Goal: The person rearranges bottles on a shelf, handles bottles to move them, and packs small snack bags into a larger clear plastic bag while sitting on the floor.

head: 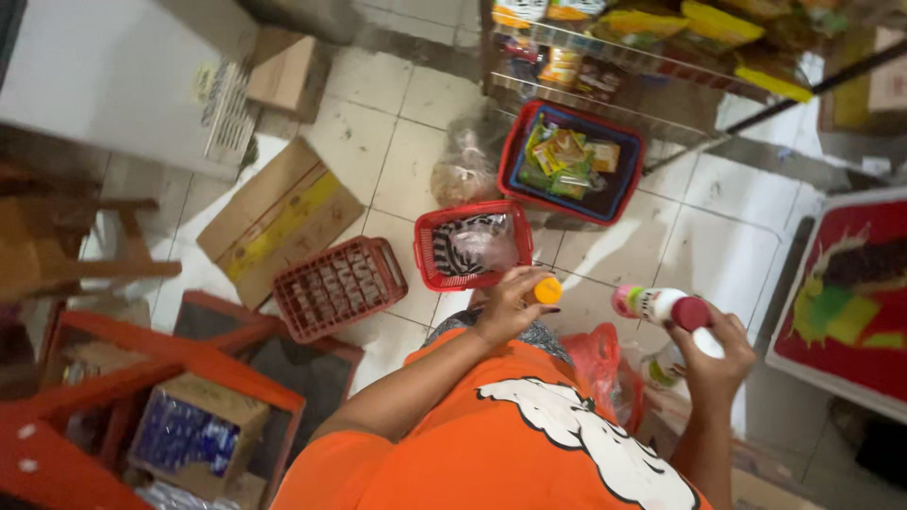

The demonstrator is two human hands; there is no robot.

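My left hand (510,304) is closed around a small item with an orange cap (547,290), held just in front of a red basket (423,247) that holds a striped cloth and a clear bag. My right hand (713,354) grips two bottles: a white one with a dark red cap (666,307) on top and another white bottle (704,342) under the fingers. Both hands are held out over my orange shirt, a short gap apart.
An empty red basket (338,287) lies on the tile floor next to flattened cardboard (274,217). A blue-lined red basket (628,156) of packets sits under a stocked shelf (652,57). A red plastic bag (605,364), an orange rack (142,364) and a red panel (850,293) stand close by.
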